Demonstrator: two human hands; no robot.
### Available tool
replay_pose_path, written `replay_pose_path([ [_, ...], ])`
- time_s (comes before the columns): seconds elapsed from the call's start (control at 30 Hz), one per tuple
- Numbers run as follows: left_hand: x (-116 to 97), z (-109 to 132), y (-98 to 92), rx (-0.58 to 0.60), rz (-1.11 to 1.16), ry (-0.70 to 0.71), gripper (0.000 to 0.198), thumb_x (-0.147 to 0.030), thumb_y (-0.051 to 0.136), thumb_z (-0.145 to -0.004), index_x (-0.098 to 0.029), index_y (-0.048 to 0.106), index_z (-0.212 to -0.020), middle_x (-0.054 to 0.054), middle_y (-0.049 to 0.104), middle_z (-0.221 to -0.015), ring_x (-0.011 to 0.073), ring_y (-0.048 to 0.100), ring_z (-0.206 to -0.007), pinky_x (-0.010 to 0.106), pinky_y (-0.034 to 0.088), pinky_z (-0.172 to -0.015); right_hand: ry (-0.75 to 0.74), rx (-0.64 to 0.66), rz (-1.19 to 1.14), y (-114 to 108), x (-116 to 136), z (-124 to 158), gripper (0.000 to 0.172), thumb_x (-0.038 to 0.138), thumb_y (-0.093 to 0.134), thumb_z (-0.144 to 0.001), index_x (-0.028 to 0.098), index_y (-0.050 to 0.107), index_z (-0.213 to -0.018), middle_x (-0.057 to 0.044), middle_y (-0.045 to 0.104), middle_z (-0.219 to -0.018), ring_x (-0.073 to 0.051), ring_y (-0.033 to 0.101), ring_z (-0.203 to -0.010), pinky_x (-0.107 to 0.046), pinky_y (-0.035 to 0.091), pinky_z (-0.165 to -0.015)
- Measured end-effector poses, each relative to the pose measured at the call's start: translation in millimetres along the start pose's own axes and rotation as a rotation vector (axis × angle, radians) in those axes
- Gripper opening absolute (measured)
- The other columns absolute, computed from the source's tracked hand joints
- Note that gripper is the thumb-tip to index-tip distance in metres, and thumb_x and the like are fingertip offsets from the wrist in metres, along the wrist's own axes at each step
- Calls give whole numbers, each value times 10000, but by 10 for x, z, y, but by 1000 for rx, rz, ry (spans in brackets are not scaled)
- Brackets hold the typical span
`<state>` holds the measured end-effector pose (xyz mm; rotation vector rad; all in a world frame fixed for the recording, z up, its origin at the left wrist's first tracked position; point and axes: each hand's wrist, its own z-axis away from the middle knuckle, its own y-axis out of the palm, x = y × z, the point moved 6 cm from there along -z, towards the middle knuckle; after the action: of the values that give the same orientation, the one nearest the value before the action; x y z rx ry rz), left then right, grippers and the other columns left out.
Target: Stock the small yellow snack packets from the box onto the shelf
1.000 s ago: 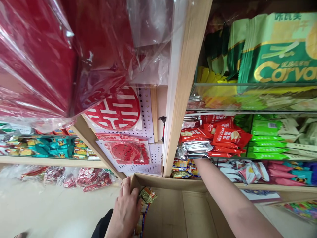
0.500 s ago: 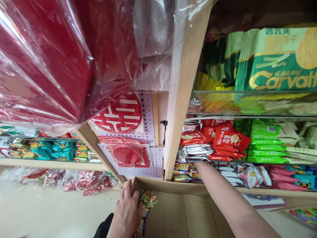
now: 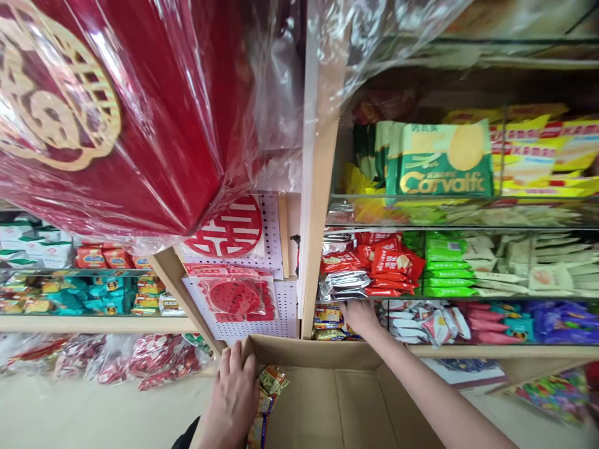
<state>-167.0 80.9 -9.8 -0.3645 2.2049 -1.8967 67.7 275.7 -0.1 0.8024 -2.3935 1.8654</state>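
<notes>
My left hand is closed over the left rim of an open cardboard box, its fingers hooked on the edge. Inside the box, along its left wall, lie several small gold, orange and blue snack packets. My right hand reaches into the low shelf compartment holding similar yellow and blue packets. Its fingers are mostly hidden among the packets, so I cannot make out a hold. Red snack packets and silver-edged ones are stacked on the glass shelf just above that hand.
A large red box in clear plastic hangs over the upper left. A wooden upright divides the shelves. Green packets and purple ones fill the right side. Red paper cutouts hang on the pegboard.
The view has shifted back, showing more shelf to the right. My right hand now shows at the lower compartment, where it was hidden before. My left hand stays on the box rim.
</notes>
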Motion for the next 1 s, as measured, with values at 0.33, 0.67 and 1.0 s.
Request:
replay_pose_path([
  [0.33, -528, 124, 569, 472, 48, 240, 455, -71, 448, -704, -165, 556, -1136, 128, 458, -1309, 238, 388, -1221, 382, 327, -973, -328, 178, -166, -274, 420, 1496, 332, 231, 449, -803, 176, 534, -1118, -81, 305, -1393, -243, 154, -1309, -416, 219, -1052],
  [0.67, -340, 210, 1158, 541, -18, -44, 522, -127, 487, -700, -275, 498, -1200, 145, 507, -1234, 234, 615, -900, 381, 456, -758, -17, 486, -218, 239, -83, 2092, 254, 201, 563, -688, 145, 619, -929, -131, 395, -1318, -252, 307, -1239, -335, 280, -1004],
  [1.0, -464, 86, 914, 393, 23, -39, 605, 6, 215, -748, -146, 344, -1319, 155, 283, -1416, 266, 361, -1240, 456, 372, -896, 8, 523, -373, 343, -75, 2117, 325, 185, 570, -674, 161, 606, -996, -117, 467, -1244, -236, 364, -1198, -304, 286, -989],
])
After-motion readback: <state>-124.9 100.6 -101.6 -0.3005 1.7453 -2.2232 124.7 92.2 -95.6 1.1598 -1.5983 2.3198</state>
